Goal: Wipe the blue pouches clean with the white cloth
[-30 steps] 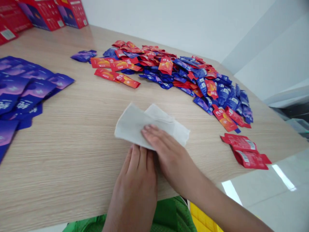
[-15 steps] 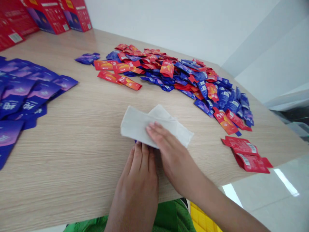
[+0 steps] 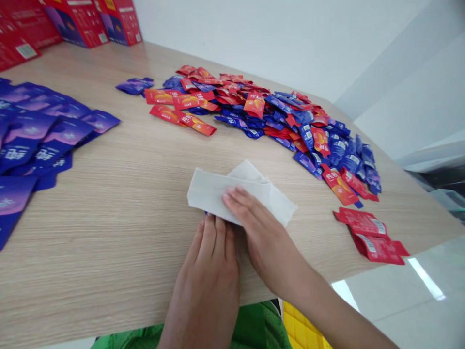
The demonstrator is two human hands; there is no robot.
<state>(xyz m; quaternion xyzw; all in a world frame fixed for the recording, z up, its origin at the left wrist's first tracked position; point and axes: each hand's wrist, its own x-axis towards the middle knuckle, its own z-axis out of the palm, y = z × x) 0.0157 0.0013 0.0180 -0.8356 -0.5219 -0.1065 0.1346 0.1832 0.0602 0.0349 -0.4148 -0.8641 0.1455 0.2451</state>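
Observation:
A folded white paper towel (image 3: pixel 214 190) lies on the wooden table (image 3: pixel 109 203) just beyond my hands. My right hand (image 3: pixel 259 232) rests flat on its near edge, fingers stretched out and pressing down. My left hand (image 3: pixel 209 271) lies flat on the table right behind the towel, fingertips tucked at its near edge, where a sliver of blue packet shows underneath. Neither hand grips anything.
A large heap of red and blue sachets (image 3: pixel 276 116) spreads across the far right of the table. Two red sachets (image 3: pixel 370 232) lie near the right edge. Purple-blue pouches (image 3: pixel 39 140) cover the left side. Red boxes (image 3: pixel 87 19) stand at the far left corner.
The view has shifted slightly; both hands and the towel stay almost where they were, with the right hand still pressing on the towel.

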